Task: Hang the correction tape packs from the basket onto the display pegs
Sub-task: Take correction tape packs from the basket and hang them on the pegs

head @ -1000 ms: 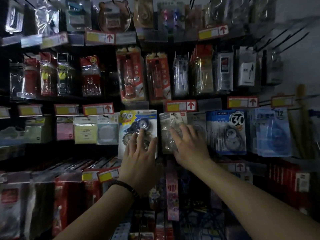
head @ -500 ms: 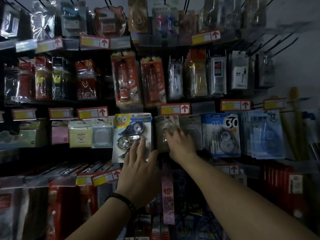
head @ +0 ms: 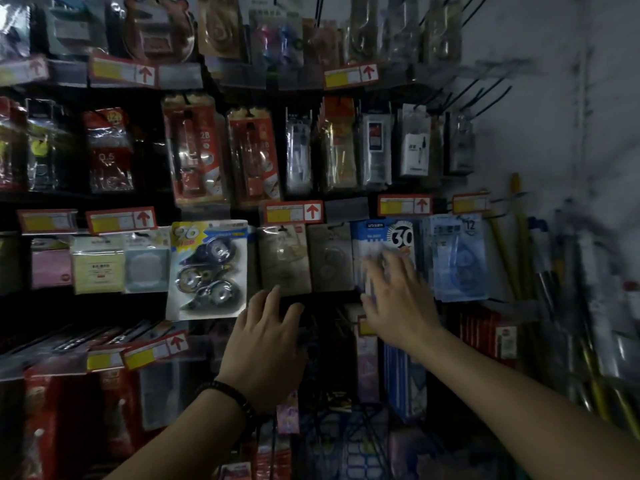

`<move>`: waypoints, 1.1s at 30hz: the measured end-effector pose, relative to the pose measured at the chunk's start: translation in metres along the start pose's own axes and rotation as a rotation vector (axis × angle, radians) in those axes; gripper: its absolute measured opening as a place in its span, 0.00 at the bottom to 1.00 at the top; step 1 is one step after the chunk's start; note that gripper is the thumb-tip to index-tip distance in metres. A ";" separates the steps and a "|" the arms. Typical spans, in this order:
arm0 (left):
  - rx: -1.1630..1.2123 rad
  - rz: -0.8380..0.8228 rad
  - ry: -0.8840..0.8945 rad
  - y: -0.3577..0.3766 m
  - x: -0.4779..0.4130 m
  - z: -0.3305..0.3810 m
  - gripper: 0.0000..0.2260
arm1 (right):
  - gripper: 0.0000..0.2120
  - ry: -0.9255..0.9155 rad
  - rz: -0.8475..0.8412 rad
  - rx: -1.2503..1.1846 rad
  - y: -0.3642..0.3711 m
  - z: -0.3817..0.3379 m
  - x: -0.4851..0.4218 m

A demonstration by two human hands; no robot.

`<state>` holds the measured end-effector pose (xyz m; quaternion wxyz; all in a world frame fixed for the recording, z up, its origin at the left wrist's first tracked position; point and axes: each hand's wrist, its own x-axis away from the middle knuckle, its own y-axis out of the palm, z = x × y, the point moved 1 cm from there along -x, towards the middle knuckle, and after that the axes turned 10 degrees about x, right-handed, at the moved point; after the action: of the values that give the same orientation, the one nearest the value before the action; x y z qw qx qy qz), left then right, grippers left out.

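In the dim aisle, a person reaches both arms up to a wall of pegs hung with stationery. The left hand [head: 266, 344], a dark beaded bracelet [head: 228, 393] on its wrist, holds nothing. Its fingers [head: 275, 296] are straight and slightly spread, just under the lower edge of a greyish clear pack [head: 285, 259], and I cannot tell whether they touch it. Just left of that hand hangs the correction tape pack marked 96 [head: 207, 268], tilted a little on its peg. The right hand [head: 398, 299] lies over the blue correction tape pack marked 30 [head: 384, 237], fingers splayed and straight, gripping nothing. It is blurred, so contact is hard to judge. A second greyish pack [head: 330, 258] hangs between the two hands, and a pale blue pack marked 12 [head: 457, 258] hangs just right of the blue one. Red and yellow price tags [head: 294, 212] sit above the row.
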<state>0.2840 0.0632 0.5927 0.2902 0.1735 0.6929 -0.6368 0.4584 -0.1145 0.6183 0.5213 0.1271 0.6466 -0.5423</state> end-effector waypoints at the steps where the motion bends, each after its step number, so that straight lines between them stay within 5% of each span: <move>1: 0.002 -0.009 0.008 0.001 -0.002 0.006 0.32 | 0.34 0.042 -0.016 0.002 0.002 0.009 0.002; 10: -0.022 -0.073 0.053 0.020 -0.023 0.039 0.32 | 0.40 0.122 -0.275 -0.120 0.035 0.038 -0.015; 23: -0.067 -0.142 0.038 0.042 -0.035 0.052 0.33 | 0.33 0.075 -0.307 -0.185 0.039 0.050 -0.032; 30: -0.030 -0.112 0.081 0.045 -0.042 0.081 0.32 | 0.28 0.204 0.087 -0.107 0.018 0.094 0.002; 33: -0.023 -0.056 0.077 0.041 -0.043 0.091 0.30 | 0.35 0.339 0.064 -0.090 0.023 0.119 0.016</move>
<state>0.3587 -0.0157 0.5854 0.2474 0.1752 0.7155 -0.6294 0.5326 -0.2109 0.6079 0.4270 0.2136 0.7443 -0.4670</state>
